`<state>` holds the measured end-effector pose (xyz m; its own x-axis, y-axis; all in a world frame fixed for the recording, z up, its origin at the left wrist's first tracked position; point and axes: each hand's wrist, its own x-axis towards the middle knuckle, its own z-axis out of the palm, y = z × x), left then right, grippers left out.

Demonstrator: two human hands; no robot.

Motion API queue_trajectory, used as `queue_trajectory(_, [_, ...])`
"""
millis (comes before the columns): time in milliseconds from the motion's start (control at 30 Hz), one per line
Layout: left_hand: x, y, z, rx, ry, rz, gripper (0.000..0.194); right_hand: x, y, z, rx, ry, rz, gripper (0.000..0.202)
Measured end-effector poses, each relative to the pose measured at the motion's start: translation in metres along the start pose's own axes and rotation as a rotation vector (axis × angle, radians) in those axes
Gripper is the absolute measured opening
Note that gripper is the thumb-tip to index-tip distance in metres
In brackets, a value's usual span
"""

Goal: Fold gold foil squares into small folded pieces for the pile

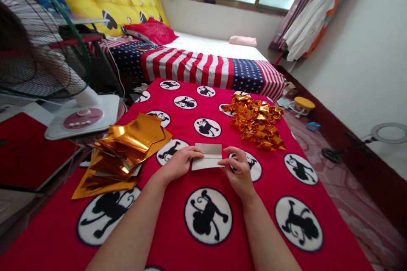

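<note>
On my feed, the left hand (pixel 182 161) and right hand (pixel 240 171) pinch opposite ends of a part-folded paper sheet (pixel 208 150) over the red cloth (pixel 171 228), folded gold-foil pieces (pixel 256 118) heaped right, unfolded gold-foil sheets (pixel 127 148) remaining left.

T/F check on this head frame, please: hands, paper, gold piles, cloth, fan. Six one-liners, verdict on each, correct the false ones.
1. The left hand and right hand both touch the pale paper. True.
2. The folded gold pieces lie beyond the right hand. True.
3. The pale paper lies on top of the folded gold pieces. False: it is apart from them, between the hands.
4. The stacked gold sheets are left of the left hand. True.
5. The red cloth is plain. False: it is printed with white-and-black discs.
6. The fan stands right of the red cloth. False: the fan is on its left.
</note>
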<state>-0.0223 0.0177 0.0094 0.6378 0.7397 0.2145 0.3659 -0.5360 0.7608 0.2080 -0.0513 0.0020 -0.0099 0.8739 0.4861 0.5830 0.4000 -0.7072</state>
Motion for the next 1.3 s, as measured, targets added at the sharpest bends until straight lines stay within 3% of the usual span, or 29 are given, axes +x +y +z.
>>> queue_trajectory(200, [-0.005,0.011,-0.007,0.016,-0.062,-0.027,0.043,0.003,0.0,0.004,0.128,-0.104,0.076,0.012])
queue_trajectory(333, [-0.004,0.01,0.001,-0.022,0.056,-0.087,0.017,0.003,0.0,0.008,0.06,-0.106,0.155,0.013])
queue_trajectory(467, [0.001,0.005,0.01,-0.034,0.163,-0.145,0.021,0.003,0.0,0.015,0.002,-0.051,0.243,0.014])
queue_trajectory(767, [0.005,0.005,0.02,0.121,0.278,-0.225,0.004,0.007,0.0,0.027,-0.195,0.085,0.306,0.011])
queue_trajectory(1067, [0.006,0.006,0.021,0.116,0.286,-0.251,0.005,0.012,-0.001,0.025,-0.216,0.05,0.356,0.014])
queue_trajectory(1200, [0.006,0.005,0.019,0.115,0.272,-0.259,0.02,0.012,-0.001,0.027,-0.224,0.07,0.376,0.012])
queue_trajectory(1300, [0.006,0.006,0.018,0.102,0.278,-0.258,0.021,0.011,-0.001,0.027,-0.197,0.092,0.358,0.015])
